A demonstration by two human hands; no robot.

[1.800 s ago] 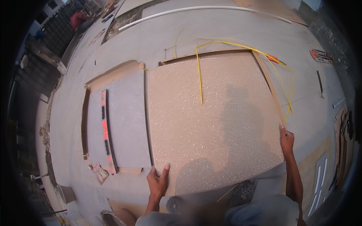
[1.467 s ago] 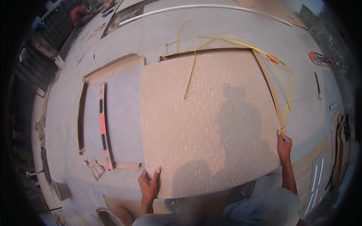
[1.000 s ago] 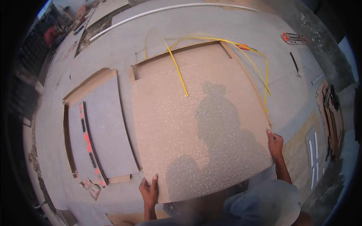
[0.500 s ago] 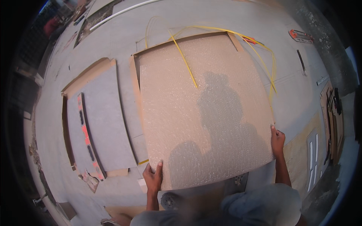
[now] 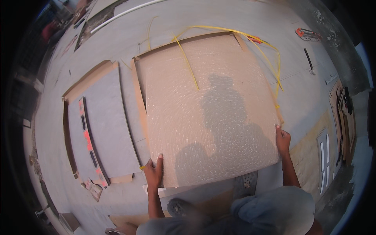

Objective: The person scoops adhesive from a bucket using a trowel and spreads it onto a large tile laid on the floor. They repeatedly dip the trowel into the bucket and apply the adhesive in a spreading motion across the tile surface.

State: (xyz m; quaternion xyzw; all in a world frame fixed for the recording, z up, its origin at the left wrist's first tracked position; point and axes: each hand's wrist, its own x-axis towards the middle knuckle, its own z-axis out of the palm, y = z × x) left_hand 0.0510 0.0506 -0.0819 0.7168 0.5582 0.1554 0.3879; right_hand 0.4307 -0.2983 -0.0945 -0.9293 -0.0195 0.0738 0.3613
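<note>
A large square sheet [image 5: 184,129] with a glossy, bubbly surface, looking like clear bubble wrap over tan board, spreads in front of me. My left hand [image 5: 154,172] grips its near left corner, thumb on top and fingers hidden underneath. At the near right corner my right hand [image 5: 283,141] pinches the edge the same way. A cardboard box edge [image 5: 138,84] shows along the sheet's left and far sides. One yellow strap [image 5: 185,60] lies across the far part of the sheet; another yellow strap [image 5: 235,31] loops past its far right corner.
To the left, a grey slab [image 5: 105,125] lies in open cardboard with a red and black spirit level [image 5: 89,137] on it. Far right are an orange-handled tool [image 5: 308,35], a dark-handled tool [image 5: 309,59] and stacked cardboard [image 5: 345,121]. A white pipe [image 5: 125,14] lies at the back.
Both hands have moved slightly away from me with the sheet's near edge. The bright glints on its surface have shifted. The whole view has drifted a little.
</note>
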